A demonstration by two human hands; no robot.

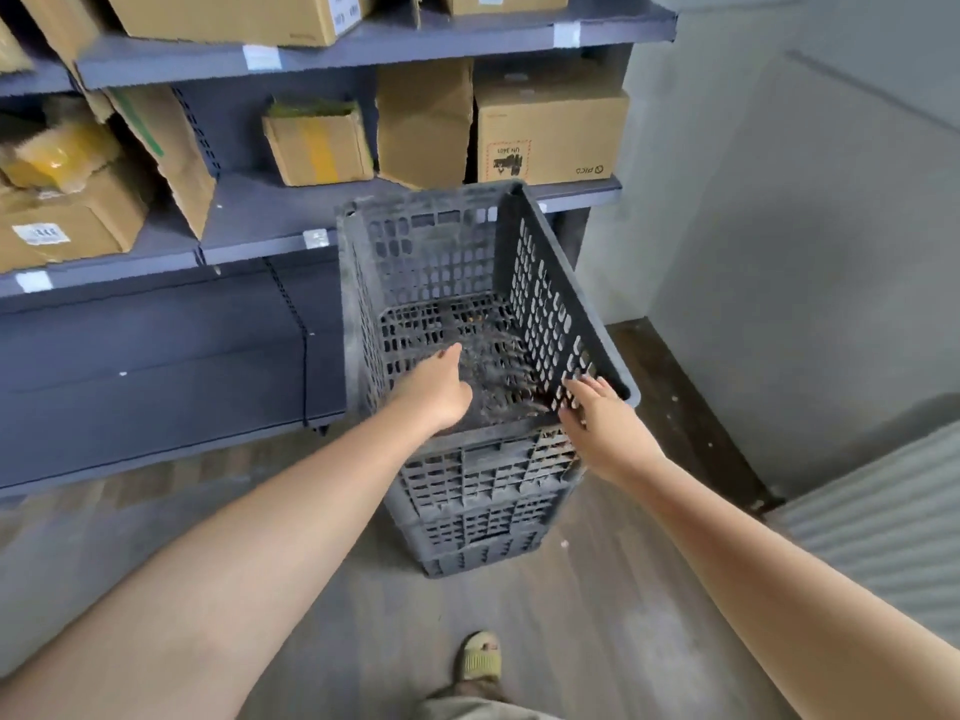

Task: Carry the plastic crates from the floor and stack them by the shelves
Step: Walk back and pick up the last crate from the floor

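A stack of dark grey perforated plastic crates stands on the floor against the right end of the shelves. The top crate (441, 252) is empty and dusty and sits on the lower crates (483, 511). My left hand (436, 389) lies over the top crate's near rim, fingers stretched forward into it and not closed around anything. Fingers spread, my right hand (597, 423) is at the near right corner, its fingertips against the right wall.
Dark blue metal shelves (260, 226) carry cardboard boxes (550, 132) behind and left of the stack. A grey wall (779, 252) closes off the right side, with a ribbed grey panel (883, 511) at lower right. My sandalled foot (480, 657) stands on the wood-look floor.
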